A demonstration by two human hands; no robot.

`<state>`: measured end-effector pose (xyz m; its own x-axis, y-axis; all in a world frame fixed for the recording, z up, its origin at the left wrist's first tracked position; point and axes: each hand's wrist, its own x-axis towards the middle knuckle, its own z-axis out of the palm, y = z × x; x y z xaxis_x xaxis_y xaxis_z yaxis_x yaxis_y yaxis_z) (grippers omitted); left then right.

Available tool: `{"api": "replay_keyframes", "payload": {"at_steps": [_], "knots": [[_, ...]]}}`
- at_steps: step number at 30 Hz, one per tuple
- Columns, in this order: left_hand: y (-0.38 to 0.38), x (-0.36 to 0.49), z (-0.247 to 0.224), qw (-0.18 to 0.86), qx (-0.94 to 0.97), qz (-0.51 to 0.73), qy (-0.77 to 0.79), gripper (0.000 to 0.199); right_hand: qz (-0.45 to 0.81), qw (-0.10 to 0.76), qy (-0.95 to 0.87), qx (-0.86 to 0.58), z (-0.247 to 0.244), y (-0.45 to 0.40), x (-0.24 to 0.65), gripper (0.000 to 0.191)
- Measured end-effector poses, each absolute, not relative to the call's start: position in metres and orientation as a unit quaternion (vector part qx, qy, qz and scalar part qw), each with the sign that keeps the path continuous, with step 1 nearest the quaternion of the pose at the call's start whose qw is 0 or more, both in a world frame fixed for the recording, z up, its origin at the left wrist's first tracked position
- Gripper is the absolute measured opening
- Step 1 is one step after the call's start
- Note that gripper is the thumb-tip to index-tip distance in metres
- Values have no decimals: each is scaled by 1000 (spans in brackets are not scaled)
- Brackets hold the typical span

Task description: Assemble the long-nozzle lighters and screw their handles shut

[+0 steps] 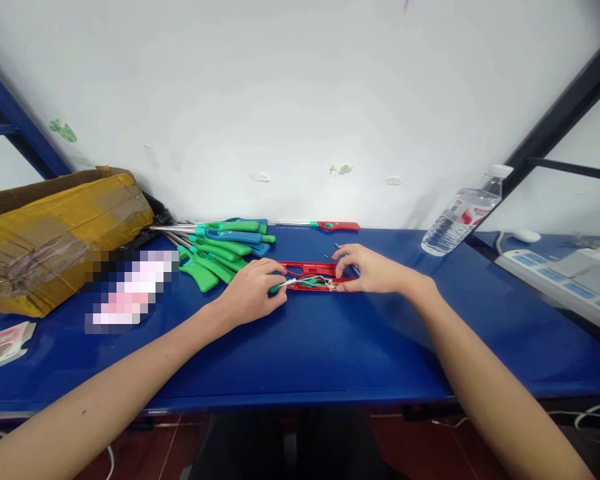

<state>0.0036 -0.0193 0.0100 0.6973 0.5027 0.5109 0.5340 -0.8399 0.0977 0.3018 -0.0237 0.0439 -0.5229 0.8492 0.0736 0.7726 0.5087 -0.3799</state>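
An opened red lighter casing lies on the blue table, its two halves one behind the other, with green and metal parts in the nearer half. My left hand is closed at the casing's left end, on a small green and silver piece that points right. At the right end, my right hand curves over the casing, thumb and forefinger apart, fingertips touching the red plastic. Whether a small part sits between those fingers cannot be made out.
Several green and blue lighters are piled at the back left, beside a taped cardboard box. A red lighter lies by the wall. A water bottle and a white power strip are on the right.
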Motion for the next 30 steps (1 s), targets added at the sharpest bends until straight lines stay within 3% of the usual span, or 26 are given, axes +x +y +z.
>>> {"api": "replay_keyframes", "payload": {"at_steps": [8, 25, 30], "knots": [[-24, 6, 15, 10, -927, -284, -246, 17, 176, 111, -874, -439, 47, -24, 301, 9], [-14, 2, 11, 105, -867, -350, -340, 27, 166, 256, -826, -473, 50, -26, 291, 17], [-10, 0, 11, 146, -862, -333, -354, 28, 88, 222, -842, -484, 34, -17, 288, 17]]}}
